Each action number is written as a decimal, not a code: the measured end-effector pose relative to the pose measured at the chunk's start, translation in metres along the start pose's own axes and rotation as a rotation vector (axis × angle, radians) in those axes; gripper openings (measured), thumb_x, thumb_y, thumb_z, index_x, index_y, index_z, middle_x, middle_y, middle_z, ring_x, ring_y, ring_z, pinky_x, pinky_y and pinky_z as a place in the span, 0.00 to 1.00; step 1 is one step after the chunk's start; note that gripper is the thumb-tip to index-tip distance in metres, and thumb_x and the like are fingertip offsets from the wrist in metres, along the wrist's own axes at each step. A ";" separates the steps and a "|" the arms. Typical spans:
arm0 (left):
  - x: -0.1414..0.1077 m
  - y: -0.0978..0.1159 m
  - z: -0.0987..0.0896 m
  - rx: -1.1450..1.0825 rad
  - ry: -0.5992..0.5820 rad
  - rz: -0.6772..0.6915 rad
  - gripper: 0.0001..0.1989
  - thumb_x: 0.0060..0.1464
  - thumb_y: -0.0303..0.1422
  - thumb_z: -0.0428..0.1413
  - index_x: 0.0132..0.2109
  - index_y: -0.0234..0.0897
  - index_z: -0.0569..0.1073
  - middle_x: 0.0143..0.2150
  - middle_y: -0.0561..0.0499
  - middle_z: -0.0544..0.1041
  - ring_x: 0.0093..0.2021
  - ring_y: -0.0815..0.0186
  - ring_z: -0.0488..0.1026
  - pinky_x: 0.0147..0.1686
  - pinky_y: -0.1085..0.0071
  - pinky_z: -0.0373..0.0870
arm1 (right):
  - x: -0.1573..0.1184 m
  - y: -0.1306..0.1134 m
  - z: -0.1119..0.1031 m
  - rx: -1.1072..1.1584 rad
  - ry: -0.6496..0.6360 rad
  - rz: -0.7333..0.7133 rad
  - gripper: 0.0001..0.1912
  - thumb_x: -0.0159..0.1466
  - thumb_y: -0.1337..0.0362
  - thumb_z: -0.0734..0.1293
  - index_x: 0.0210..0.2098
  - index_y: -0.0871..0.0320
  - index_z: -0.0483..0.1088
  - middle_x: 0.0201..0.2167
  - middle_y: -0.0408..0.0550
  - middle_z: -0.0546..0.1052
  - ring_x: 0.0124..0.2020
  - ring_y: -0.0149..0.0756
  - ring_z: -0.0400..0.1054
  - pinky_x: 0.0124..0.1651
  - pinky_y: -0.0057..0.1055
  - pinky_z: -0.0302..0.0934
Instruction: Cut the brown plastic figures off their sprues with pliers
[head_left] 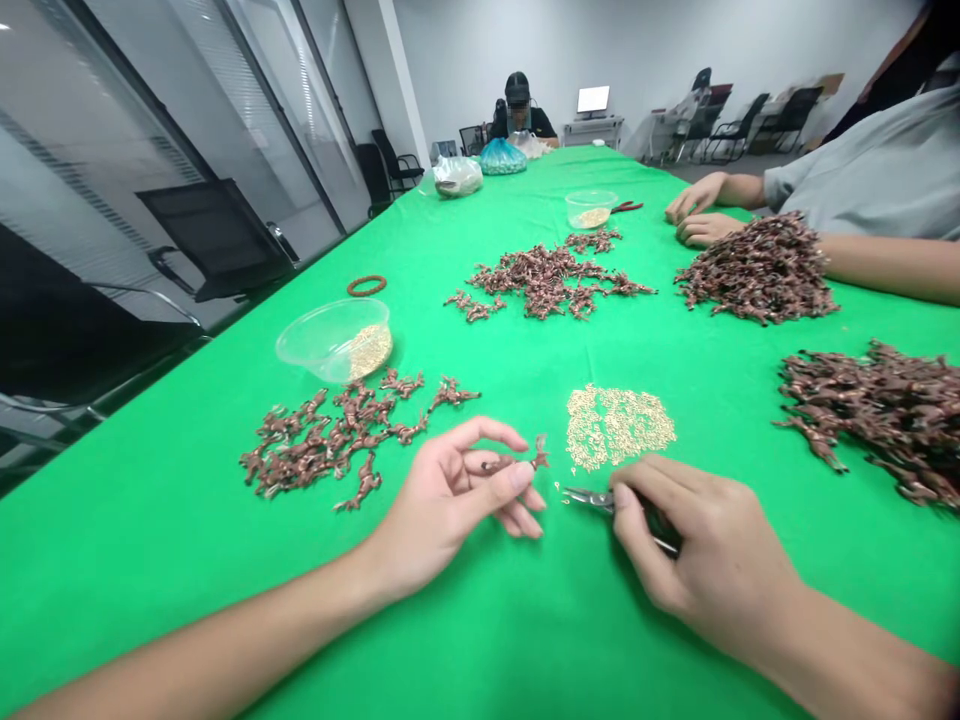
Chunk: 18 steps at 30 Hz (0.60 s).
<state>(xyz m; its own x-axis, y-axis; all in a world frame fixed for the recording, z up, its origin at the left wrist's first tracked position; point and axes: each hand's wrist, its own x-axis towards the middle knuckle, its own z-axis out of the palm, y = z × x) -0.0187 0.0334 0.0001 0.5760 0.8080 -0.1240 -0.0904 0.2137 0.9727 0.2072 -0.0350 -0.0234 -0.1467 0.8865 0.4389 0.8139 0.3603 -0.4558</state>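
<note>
Between the thumb and fingers of my left hand (pixel 469 485) is a small brown horse-like figurine (pixel 541 456), partly hidden by the fingers. My right hand (pixel 701 540) is wrapped round a pair of pliers (pixel 590 497) with dark handles. Their metal jaws point left, close to a few loose gold eye pins (pixel 565 501) on the cloth. Just beyond the pliers lies a flat spread of many tiny gold eye pins (pixel 619 425). Left of my left hand, a loose heap of brown figurines (pixel 330 440) rests on the green cloth.
A clear plastic bowl (pixel 300 340) holding gold pieces stands at left, near a brown ring (pixel 367 286). More figurine piles (pixel 540 280) lie ahead and right. Another bowl (pixel 591 210) stands farther back. A co-worker's hands (pixel 701 210) rest at the right. Filled bags (pixel 502 157) sit at the far end.
</note>
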 end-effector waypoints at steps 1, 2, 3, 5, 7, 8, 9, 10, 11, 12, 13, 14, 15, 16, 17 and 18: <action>0.000 0.000 0.000 0.030 0.006 0.000 0.11 0.61 0.33 0.60 0.47 0.32 0.70 0.32 0.46 0.82 0.27 0.64 0.82 0.28 0.74 0.78 | -0.001 0.001 0.001 -0.041 0.027 -0.041 0.11 0.67 0.65 0.60 0.31 0.58 0.71 0.24 0.43 0.69 0.24 0.31 0.62 0.29 0.33 0.52; 0.001 0.000 0.000 0.054 0.010 0.000 0.11 0.61 0.34 0.60 0.47 0.31 0.70 0.31 0.46 0.82 0.27 0.65 0.81 0.28 0.74 0.78 | -0.001 0.001 0.002 -0.073 0.050 -0.071 0.10 0.67 0.66 0.61 0.32 0.59 0.73 0.24 0.44 0.69 0.24 0.31 0.63 0.30 0.33 0.53; 0.001 0.000 0.000 0.070 0.014 0.000 0.11 0.61 0.34 0.59 0.46 0.31 0.71 0.31 0.46 0.81 0.27 0.65 0.81 0.28 0.74 0.78 | -0.002 0.001 0.002 -0.093 0.067 -0.089 0.10 0.66 0.66 0.62 0.32 0.59 0.74 0.24 0.44 0.69 0.24 0.31 0.64 0.30 0.33 0.54; 0.001 0.001 0.000 0.087 0.021 -0.002 0.10 0.61 0.34 0.60 0.43 0.30 0.72 0.31 0.46 0.81 0.27 0.65 0.81 0.28 0.74 0.77 | -0.002 0.002 0.002 -0.113 0.080 -0.102 0.10 0.66 0.66 0.63 0.33 0.59 0.75 0.23 0.44 0.69 0.24 0.32 0.65 0.29 0.32 0.54; 0.002 0.002 0.001 0.092 0.026 -0.006 0.10 0.61 0.34 0.60 0.43 0.30 0.72 0.31 0.46 0.81 0.26 0.66 0.81 0.27 0.75 0.77 | -0.002 0.003 0.002 -0.124 0.080 -0.105 0.10 0.65 0.66 0.63 0.33 0.59 0.76 0.23 0.44 0.69 0.24 0.31 0.65 0.29 0.32 0.55; 0.001 0.002 0.001 0.094 0.029 -0.008 0.11 0.60 0.35 0.60 0.42 0.30 0.72 0.31 0.46 0.81 0.26 0.66 0.81 0.27 0.75 0.76 | -0.002 0.004 0.001 -0.133 0.080 -0.110 0.10 0.65 0.66 0.63 0.33 0.59 0.76 0.23 0.44 0.70 0.24 0.32 0.66 0.29 0.32 0.55; 0.001 0.003 0.002 0.096 0.030 -0.009 0.11 0.60 0.35 0.60 0.42 0.30 0.71 0.31 0.46 0.81 0.26 0.66 0.80 0.27 0.75 0.76 | -0.002 0.004 0.001 -0.143 0.081 -0.115 0.10 0.65 0.66 0.63 0.33 0.59 0.76 0.24 0.45 0.70 0.24 0.32 0.66 0.29 0.32 0.55; 0.001 0.003 0.002 0.097 0.029 -0.013 0.11 0.61 0.35 0.60 0.42 0.30 0.71 0.30 0.46 0.80 0.26 0.66 0.80 0.27 0.75 0.76 | -0.003 0.005 0.001 -0.154 0.083 -0.118 0.10 0.65 0.65 0.63 0.33 0.59 0.76 0.24 0.45 0.70 0.24 0.32 0.66 0.29 0.32 0.56; 0.001 0.003 0.002 0.099 0.025 -0.017 0.11 0.61 0.35 0.60 0.42 0.30 0.71 0.30 0.47 0.80 0.26 0.66 0.80 0.27 0.75 0.76 | -0.003 0.005 0.001 -0.163 0.082 -0.120 0.10 0.65 0.65 0.63 0.33 0.59 0.76 0.24 0.45 0.70 0.24 0.32 0.66 0.29 0.32 0.56; 0.001 0.002 0.002 0.100 0.019 -0.023 0.11 0.61 0.36 0.60 0.42 0.31 0.70 0.30 0.47 0.80 0.26 0.66 0.80 0.27 0.75 0.76 | -0.003 0.005 0.001 -0.169 0.079 -0.120 0.10 0.65 0.65 0.63 0.33 0.58 0.76 0.24 0.44 0.70 0.25 0.32 0.67 0.29 0.33 0.56; 0.000 0.002 0.002 0.101 0.011 -0.028 0.11 0.61 0.36 0.59 0.42 0.31 0.70 0.30 0.47 0.80 0.26 0.67 0.80 0.27 0.75 0.76 | -0.003 0.005 0.001 -0.173 0.076 -0.117 0.10 0.65 0.65 0.64 0.33 0.58 0.76 0.24 0.44 0.70 0.25 0.32 0.67 0.29 0.33 0.56; 0.000 0.001 0.002 0.101 0.002 -0.034 0.11 0.61 0.36 0.59 0.42 0.31 0.70 0.30 0.47 0.80 0.25 0.67 0.80 0.26 0.75 0.75 | -0.003 0.005 0.001 -0.177 0.075 -0.114 0.10 0.65 0.64 0.64 0.33 0.58 0.76 0.24 0.44 0.70 0.25 0.32 0.67 0.29 0.33 0.55; 0.000 0.000 0.002 0.103 -0.008 -0.039 0.11 0.61 0.36 0.59 0.42 0.31 0.70 0.30 0.48 0.79 0.25 0.68 0.79 0.26 0.76 0.75 | -0.003 0.004 0.002 -0.181 0.076 -0.112 0.10 0.65 0.64 0.64 0.33 0.58 0.76 0.24 0.44 0.70 0.24 0.32 0.67 0.29 0.33 0.55; 0.000 0.000 0.002 0.103 -0.017 -0.043 0.11 0.61 0.36 0.59 0.42 0.31 0.70 0.30 0.48 0.79 0.25 0.68 0.79 0.26 0.76 0.74 | -0.003 0.004 0.002 -0.187 0.080 -0.113 0.10 0.65 0.64 0.64 0.33 0.58 0.76 0.24 0.44 0.70 0.24 0.32 0.67 0.29 0.33 0.55; 0.000 0.000 0.002 0.104 -0.025 -0.045 0.11 0.61 0.36 0.59 0.43 0.31 0.70 0.30 0.48 0.79 0.25 0.69 0.79 0.26 0.77 0.74 | -0.003 0.004 0.002 -0.194 0.087 -0.112 0.10 0.65 0.64 0.64 0.33 0.58 0.76 0.24 0.44 0.70 0.24 0.32 0.67 0.29 0.33 0.54; -0.001 0.000 0.003 0.103 -0.029 -0.047 0.11 0.61 0.36 0.59 0.42 0.31 0.70 0.30 0.48 0.79 0.25 0.69 0.78 0.26 0.77 0.74 | -0.002 0.004 0.002 -0.201 0.092 -0.111 0.10 0.66 0.64 0.64 0.33 0.58 0.76 0.24 0.44 0.71 0.24 0.32 0.67 0.29 0.33 0.54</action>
<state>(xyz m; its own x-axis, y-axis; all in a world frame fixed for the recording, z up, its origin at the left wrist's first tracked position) -0.0167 0.0313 0.0004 0.6013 0.7817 -0.1657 0.0208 0.1920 0.9812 0.2097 -0.0352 -0.0275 -0.1972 0.8109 0.5509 0.8925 0.3810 -0.2413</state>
